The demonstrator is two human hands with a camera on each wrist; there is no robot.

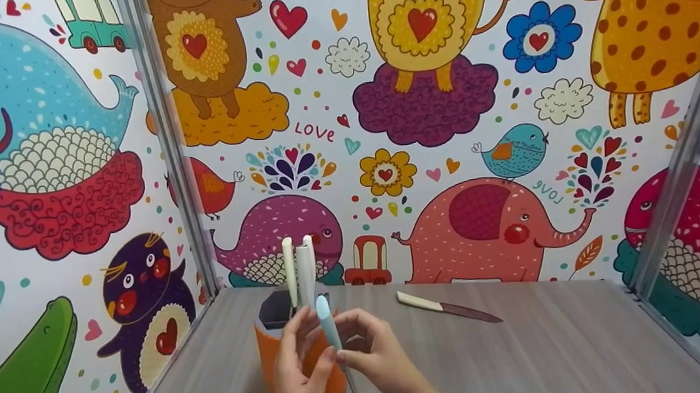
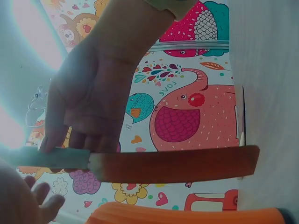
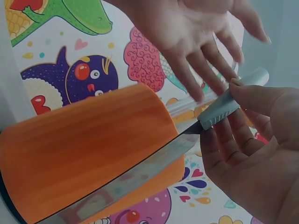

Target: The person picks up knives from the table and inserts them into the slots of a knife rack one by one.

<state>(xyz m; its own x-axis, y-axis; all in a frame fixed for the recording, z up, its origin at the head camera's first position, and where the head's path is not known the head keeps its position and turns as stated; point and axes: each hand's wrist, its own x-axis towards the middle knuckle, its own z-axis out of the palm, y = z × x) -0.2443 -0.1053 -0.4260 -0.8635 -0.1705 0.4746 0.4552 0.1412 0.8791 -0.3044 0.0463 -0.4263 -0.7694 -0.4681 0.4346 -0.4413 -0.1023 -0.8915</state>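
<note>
A kitchen knife with a pale blue handle (image 1: pixel 325 318) and a long blade (image 2: pixel 177 164) stands point down in front of an orange knife holder (image 3: pixel 93 154). My right hand (image 1: pixel 379 353) holds its handle between thumb and fingers, as the right wrist view shows. My left hand (image 1: pixel 299 372) is beside the handle, its fingers spread and loosely bent, with a gap to the knife in the right wrist view. Knives with whitish handles (image 1: pixel 290 268) stick up out of the holder; their blades are hidden inside it.
Another knife (image 1: pixel 422 301), cream-handled with a dark brownish blade, lies on the grey wood-grain table (image 1: pixel 529 358) toward the back right. Printed panels with cartoon animals (image 1: pixel 467 237) enclose the table at the back and sides, with metal posts (image 1: pixel 180 173) at the corners.
</note>
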